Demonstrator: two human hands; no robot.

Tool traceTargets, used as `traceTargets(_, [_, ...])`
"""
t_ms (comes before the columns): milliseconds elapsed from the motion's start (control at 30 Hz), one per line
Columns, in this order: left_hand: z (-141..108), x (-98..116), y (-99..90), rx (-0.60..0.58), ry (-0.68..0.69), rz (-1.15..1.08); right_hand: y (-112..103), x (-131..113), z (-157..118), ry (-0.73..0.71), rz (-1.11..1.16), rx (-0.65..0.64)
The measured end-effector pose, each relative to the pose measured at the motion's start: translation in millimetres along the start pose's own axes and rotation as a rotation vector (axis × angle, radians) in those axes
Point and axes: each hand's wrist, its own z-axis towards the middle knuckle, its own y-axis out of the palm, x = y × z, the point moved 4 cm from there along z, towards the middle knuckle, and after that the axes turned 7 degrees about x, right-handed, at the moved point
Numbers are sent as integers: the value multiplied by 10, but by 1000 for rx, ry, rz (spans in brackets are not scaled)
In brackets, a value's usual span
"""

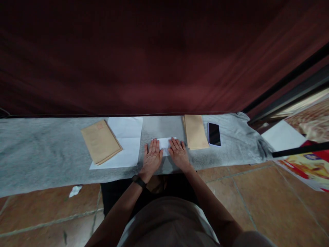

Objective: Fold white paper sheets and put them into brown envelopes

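Note:
A small folded sheet of white paper [165, 143] lies flat on the grey cloth in front of me. My left hand [152, 156] presses on its left end, fingers stretched out and flat. On the right end rests my right hand [178, 153], its fingers also extended and slightly spread. To the left, brown envelopes [100, 141] lie at a slant on top of larger white sheets [130, 144]. A second stack of brown envelopes [196, 132] sits to the right of my right hand.
A phone [214, 134] with a dark screen lies right of the envelopes. The grey cloth [46, 151] covers a long narrow surface against a dark red curtain [144, 68]. At the far right are a dark metal frame [290, 89] and a printed red-and-yellow box [308, 166].

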Motion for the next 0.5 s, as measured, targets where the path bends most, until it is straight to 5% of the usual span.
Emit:
traceTargets(233, [54,-91,-92,-8,-47,-26,-13,63,-69,32,1,69])
traceTargets(500, [411,-102,-285,-140,-84,28,-2,67,-72,36,0,87])
